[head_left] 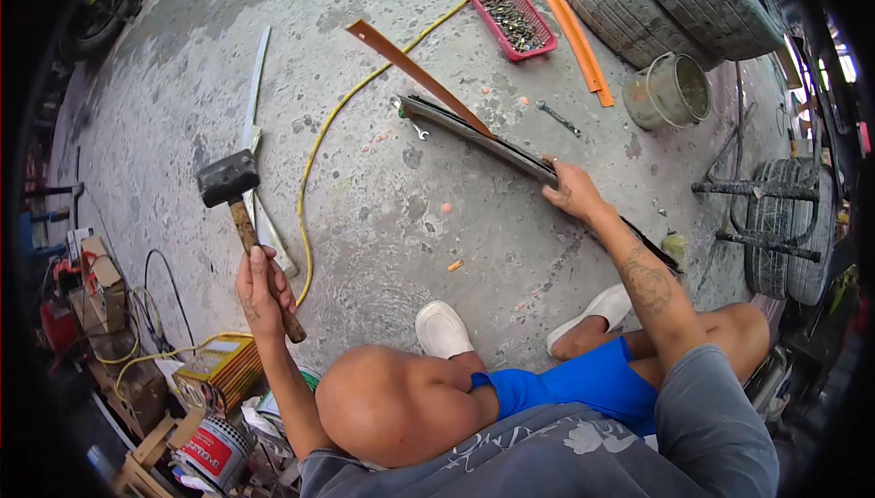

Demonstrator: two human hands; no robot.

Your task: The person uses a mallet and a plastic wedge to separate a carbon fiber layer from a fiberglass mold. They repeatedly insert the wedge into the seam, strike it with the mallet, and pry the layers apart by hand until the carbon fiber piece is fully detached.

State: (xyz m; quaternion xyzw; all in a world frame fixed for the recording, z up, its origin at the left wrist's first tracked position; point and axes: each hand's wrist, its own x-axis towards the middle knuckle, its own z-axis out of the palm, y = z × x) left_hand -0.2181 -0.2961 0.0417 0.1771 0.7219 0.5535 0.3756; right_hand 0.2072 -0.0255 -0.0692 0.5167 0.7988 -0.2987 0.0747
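Note:
My left hand [265, 290] is closed around the wooden handle of a mallet [229, 178], its black head pointing up and away from me. My right hand [576, 192] grips a long dark metal strip [478, 136] that slants across the floor. An orange flat bar [419, 77] with a hole at its far end slopes up from the strip; how the two join I cannot make out. Close to the strip's far end lies an open-ended wrench [420, 131]. Another wrench [558, 119] rests beyond the strip, to the right.
A red basket [516, 51] of small hardware and an orange strip [576, 42] lie ahead. A grey bucket [665, 97], tires [629, 6] and a black metal frame [756, 190] stand right. A yellow cable [319, 143] crosses the floor. A yellow box [216, 372] sits left.

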